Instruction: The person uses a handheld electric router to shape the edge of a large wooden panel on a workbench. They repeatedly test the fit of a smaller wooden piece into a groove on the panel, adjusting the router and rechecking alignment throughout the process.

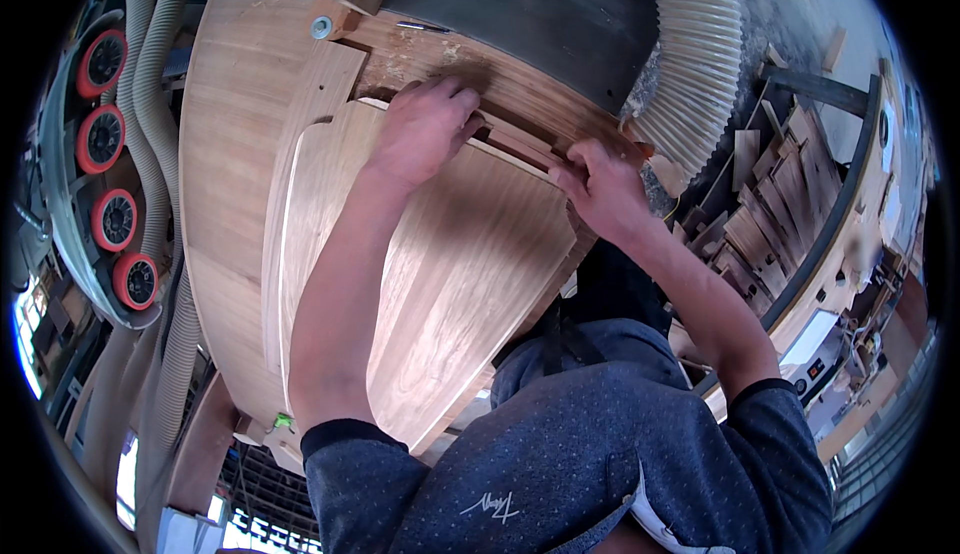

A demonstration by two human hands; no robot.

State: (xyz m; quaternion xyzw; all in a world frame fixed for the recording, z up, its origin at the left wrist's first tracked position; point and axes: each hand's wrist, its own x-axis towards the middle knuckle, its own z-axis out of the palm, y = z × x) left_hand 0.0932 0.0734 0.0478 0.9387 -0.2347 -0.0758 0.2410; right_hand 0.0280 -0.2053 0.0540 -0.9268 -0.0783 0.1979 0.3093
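Head view, looking down on a woodworking bench.

Left hand [425, 129]: fingers curled, knuckles up, fingertips pressed down on the far edge of the pale curved plywood panel with rounded corners [450, 274]. Palm lies flat on the panel face. It presses more than it grips; nothing is enclosed in the hand.

Right hand [600, 189]: fingers bent tight, tips pinched at the panel's far right corner, where it meets the small reddish-brown wooden blocks [520, 139] lying between the two hands. I cannot tell whether the fingers hold a block or only the panel edge; the thumb is hidden.

Panel position: lies on the larger light-wood form with a routed groove [240, 154], its far edge under both sets of fingertips, its near edge toward the person's body. Just beyond the fingertips is a darker wooden rail [520, 84], then a dark grey flat surface [540, 14].

Progress, judged: the panel appears seated on the form with its far edge brought up to the blocks. Final alignment or pressing home seems in hand; no clamp or fastener shows on the panel.

Surroundings: ribbed cream hose [695, 54] beyond the right fingers; four red-rimmed wheels [110, 164] and grey corrugated hoses [150, 84] far to the left of the left fingers; wood offcuts [770, 204] to the right.
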